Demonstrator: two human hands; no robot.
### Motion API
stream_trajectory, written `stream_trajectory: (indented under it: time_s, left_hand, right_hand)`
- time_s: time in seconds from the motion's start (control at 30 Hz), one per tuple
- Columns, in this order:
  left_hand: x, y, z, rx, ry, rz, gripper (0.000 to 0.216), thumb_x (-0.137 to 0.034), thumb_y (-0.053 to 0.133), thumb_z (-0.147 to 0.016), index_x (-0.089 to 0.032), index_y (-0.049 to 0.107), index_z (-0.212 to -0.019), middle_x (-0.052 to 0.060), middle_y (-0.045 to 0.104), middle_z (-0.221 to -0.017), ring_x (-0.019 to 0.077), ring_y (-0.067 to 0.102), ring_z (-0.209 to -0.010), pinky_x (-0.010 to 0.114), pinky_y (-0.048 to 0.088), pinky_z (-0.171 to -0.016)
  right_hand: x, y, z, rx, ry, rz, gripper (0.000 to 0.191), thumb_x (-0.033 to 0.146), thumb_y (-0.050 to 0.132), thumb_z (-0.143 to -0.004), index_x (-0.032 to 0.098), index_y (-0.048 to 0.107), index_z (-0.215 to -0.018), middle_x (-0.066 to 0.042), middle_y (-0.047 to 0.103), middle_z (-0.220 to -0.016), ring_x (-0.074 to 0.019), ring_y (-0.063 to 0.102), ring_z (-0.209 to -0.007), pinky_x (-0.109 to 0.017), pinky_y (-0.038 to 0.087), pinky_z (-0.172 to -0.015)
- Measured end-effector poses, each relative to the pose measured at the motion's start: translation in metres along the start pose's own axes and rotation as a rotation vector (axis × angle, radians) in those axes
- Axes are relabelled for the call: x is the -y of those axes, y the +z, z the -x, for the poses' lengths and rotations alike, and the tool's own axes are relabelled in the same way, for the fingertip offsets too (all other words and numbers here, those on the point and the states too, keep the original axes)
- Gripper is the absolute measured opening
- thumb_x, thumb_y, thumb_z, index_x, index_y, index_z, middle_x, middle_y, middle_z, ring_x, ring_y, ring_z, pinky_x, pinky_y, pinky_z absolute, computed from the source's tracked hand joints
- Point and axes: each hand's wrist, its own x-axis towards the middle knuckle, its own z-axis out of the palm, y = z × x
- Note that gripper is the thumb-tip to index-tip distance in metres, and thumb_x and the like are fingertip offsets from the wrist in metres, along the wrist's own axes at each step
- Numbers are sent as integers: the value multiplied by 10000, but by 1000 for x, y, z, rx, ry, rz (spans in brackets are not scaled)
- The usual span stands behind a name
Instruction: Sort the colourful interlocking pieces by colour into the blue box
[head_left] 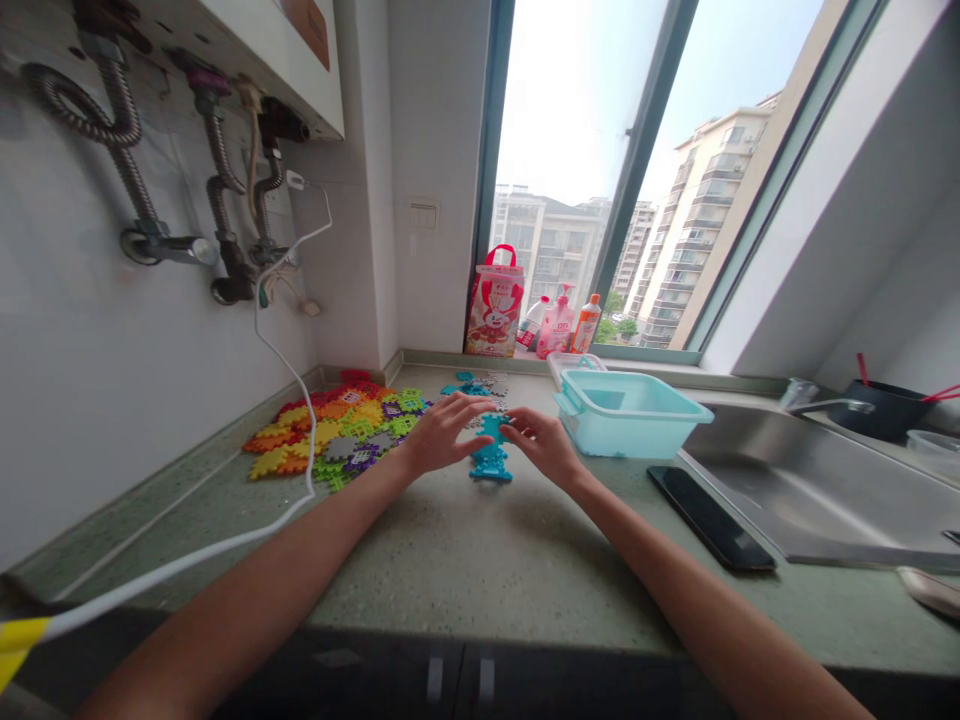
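Note:
A small upright structure of blue interlocking plastic tiles (491, 455) stands on the counter in front of me, with a flat tile as its foot. My left hand (448, 435) is at its left side, fingers stretched out past the top and thumb apart, close to the blue tiles. On the other side, my right hand (541, 442) has its fingers bent against the upper right edge of the structure, thumb and fingertips closed on it. Parts of the fingertips are hidden. To the left lies a spread of coloured interlocking tiles (341, 425) in red, orange, yellow, green, purple and grey.
A turquoise plastic tub (630, 435) stands to the right, near a black phone (709, 518) and the steel sink (832, 490). A white cable (289, 365) hangs across the left side. Bottles (556, 325) and a pink package (495, 312) stand by the window.

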Motion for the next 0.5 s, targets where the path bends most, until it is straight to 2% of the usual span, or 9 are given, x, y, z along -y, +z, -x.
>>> stream_trajectory:
  time_s: [0.1,0.2,0.37,0.5]
  left_hand:
    - [8,8,5,2,-196,84,294,-311,593,-1034,-246,695,-1302,70,754,-1217,241,659,-1141,416,513,-1043]
    - [13,15,9,53,-320,138,222,-265,637,-996,-250,776,-1169,47,786,-1043,229,682,-1014,374,525,-957]
    - [13,22,10,128,-385,173,138,-241,717,-924,-243,827,-1007,22,807,-953,210,684,-909,330,505,-885]
    - [11,23,9,83,-462,209,116,-251,746,-899,-246,840,-965,20,819,-944,205,692,-888,308,509,-833]
  right_hand:
    - [-6,-3,1,89,0,28,311,452,681,-931,222,707,-1139,-19,744,-801,-159,690,-654,-273,558,-627]
    - [-8,-6,3,148,-27,110,248,404,657,-953,240,713,-1131,-11,744,-802,-148,680,-652,-274,565,-655]
    - [-9,-7,2,166,-86,133,182,378,651,-962,242,725,-1057,-47,758,-1015,-142,697,-715,-267,580,-664]
    - [-11,-8,1,157,-86,158,175,367,655,-963,243,724,-1066,-42,758,-994,-148,704,-728,-277,595,-680]
